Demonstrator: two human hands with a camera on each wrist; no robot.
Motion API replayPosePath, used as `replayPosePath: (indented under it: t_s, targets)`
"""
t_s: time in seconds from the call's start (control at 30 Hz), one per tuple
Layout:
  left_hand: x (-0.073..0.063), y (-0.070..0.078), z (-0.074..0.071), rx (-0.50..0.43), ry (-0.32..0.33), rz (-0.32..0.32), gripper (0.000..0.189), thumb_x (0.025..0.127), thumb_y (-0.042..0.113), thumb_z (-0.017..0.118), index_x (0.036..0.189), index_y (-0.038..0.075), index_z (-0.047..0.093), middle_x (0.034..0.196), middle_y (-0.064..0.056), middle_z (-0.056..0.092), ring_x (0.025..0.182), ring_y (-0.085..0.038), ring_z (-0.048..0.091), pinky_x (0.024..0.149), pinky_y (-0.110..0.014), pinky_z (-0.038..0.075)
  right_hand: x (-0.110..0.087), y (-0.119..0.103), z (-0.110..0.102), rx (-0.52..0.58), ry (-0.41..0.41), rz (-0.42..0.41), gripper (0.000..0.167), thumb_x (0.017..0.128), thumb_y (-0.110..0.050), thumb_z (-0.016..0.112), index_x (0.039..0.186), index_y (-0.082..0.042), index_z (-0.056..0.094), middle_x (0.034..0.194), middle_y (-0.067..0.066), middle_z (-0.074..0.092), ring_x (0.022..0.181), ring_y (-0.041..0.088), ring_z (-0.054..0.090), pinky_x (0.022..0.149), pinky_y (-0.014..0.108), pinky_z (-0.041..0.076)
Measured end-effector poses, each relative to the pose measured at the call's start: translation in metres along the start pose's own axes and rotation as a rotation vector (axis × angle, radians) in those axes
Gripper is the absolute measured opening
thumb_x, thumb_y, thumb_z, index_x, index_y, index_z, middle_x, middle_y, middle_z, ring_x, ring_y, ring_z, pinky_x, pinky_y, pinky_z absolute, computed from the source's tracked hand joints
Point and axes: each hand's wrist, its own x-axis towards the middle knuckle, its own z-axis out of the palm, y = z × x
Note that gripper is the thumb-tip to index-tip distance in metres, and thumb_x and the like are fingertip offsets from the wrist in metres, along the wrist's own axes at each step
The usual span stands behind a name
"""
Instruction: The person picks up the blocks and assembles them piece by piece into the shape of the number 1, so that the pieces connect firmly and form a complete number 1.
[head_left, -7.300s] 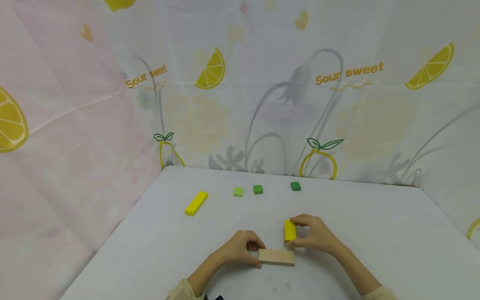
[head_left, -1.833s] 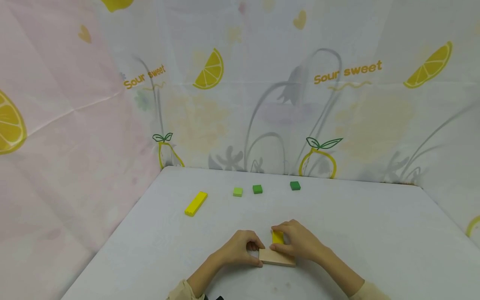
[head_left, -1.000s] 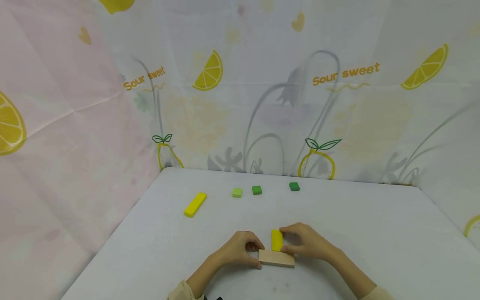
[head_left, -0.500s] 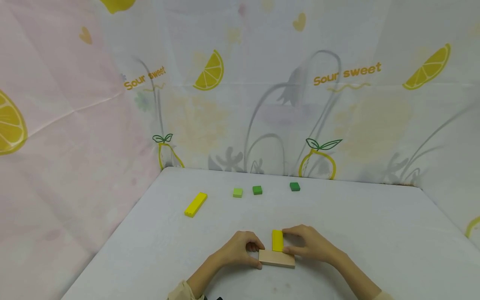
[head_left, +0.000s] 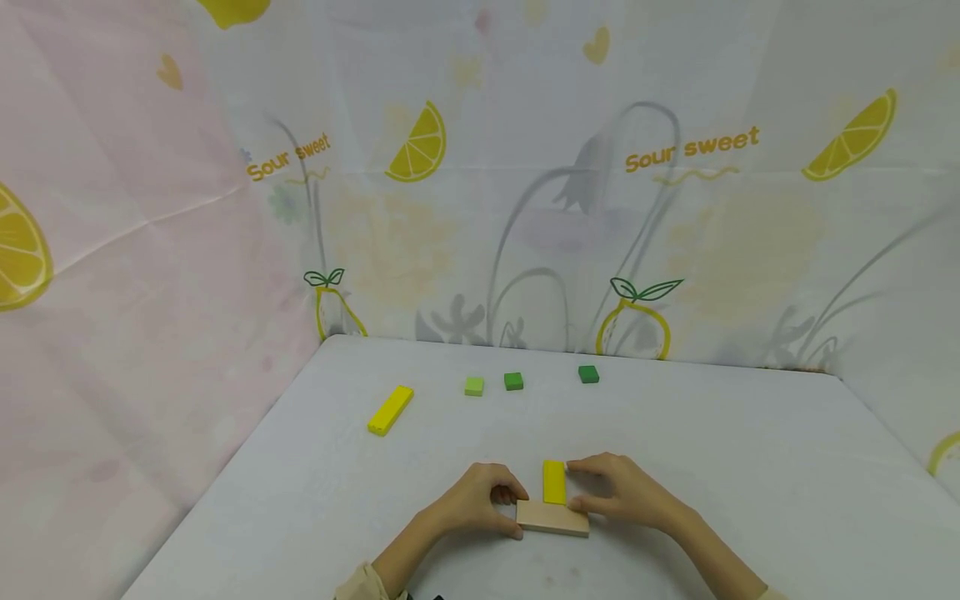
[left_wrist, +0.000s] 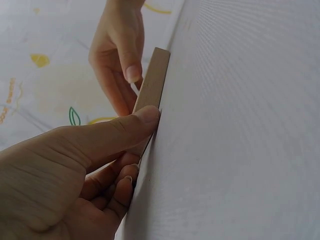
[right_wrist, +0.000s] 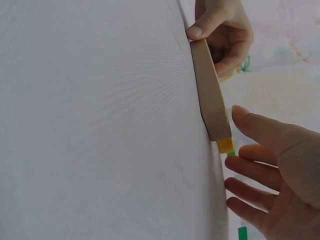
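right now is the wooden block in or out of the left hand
In: the left wrist view shows the left hand pinching one end of the wooden block.

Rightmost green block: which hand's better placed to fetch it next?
Right hand, probably: it holds nothing and is nearer the rightmost green block; the left hand pinches the wooden block.

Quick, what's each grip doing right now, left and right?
Left grip: closed, pinching one end of the wooden block.
Right grip: open, holding nothing, beside the nearer yellow block.
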Motion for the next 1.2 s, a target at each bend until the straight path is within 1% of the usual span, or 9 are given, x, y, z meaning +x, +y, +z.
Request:
replayPosePath:
  t_s: [0.1,0.33,0.63,0.93,1.1,1.2]
  targets:
    - [0.0,0.0,0.0,-0.003,0.0,0.0,0.033,0.065,0.012,0.086,0.094,0.005,0.071,0.084,0.01,0.062,0.073,0.002,0.05,0.069,-0.016,0.046,0.0,-0.001,-0.001,0.002,0.002,-0.009,0.056,0.086,-0.041,0.065,0.118,0.005,0.061,0.116,0.013,0.065,0.107,0.031,0.059,0.089,0.047,0.046]
    - [0.0,0.001,0.0,-0.012,0.003,-0.007,0.033,0.065,0.011,0.086,0.093,0.005,0.071,0.084,0.01,0.062,0.073,0.002,0.05,0.07,-0.016,0.046,-0.003,-0.003,-0.002,0.023,0.001,0.005,0.052,0.086,-0.038,0.067,0.116,0.004,0.063,0.114,0.012,0.066,0.106,0.031,0.06,0.088,0.046,0.047]
    - [0.0,0.001,0.0,-0.008,0.005,-0.011,0.033,0.065,0.012,0.086,0.094,0.005,0.071,0.084,0.01,0.062,0.073,0.002,0.05,0.07,-0.016,0.046,-0.011,-0.006,-0.003,0.016,-0.009,0.046,0.054,0.086,-0.043,0.065,0.113,0.004,0.065,0.111,0.01,0.068,0.103,0.029,0.062,0.086,0.044,0.048]
    - [-0.001,0.001,-0.001,-0.001,0.006,-0.003,0.033,0.064,0.011,0.086,0.093,0.005,0.071,0.083,0.009,0.062,0.072,0.002,0.05,0.069,-0.016,0.046,-0.023,-0.01,-0.002,0.034,0.026,0.013,0.043,0.085,-0.038,0.067,0.107,-0.001,0.068,0.105,0.006,0.07,0.099,0.023,0.064,0.083,0.038,0.051]
    - [-0.001,0.001,-0.001,-0.006,0.006,0.016,0.033,0.064,0.011,0.086,0.093,0.003,0.071,0.085,0.005,0.064,0.073,0.001,0.05,0.069,-0.017,0.046,-0.028,-0.011,0.0,0.038,0.019,0.004,0.043,0.084,-0.039,0.068,0.107,-0.003,0.068,0.106,0.004,0.069,0.1,0.021,0.063,0.084,0.038,0.05]
    - [-0.001,0.001,-0.001,-0.012,0.008,0.025,0.033,0.065,0.011,0.086,0.093,0.003,0.071,0.085,0.003,0.065,0.073,0.001,0.051,0.069,-0.017,0.047,-0.029,-0.011,0.001,0.02,0.015,-0.008,0.045,0.082,-0.042,0.069,0.107,-0.005,0.068,0.106,0.003,0.069,0.1,0.021,0.062,0.085,0.039,0.05]
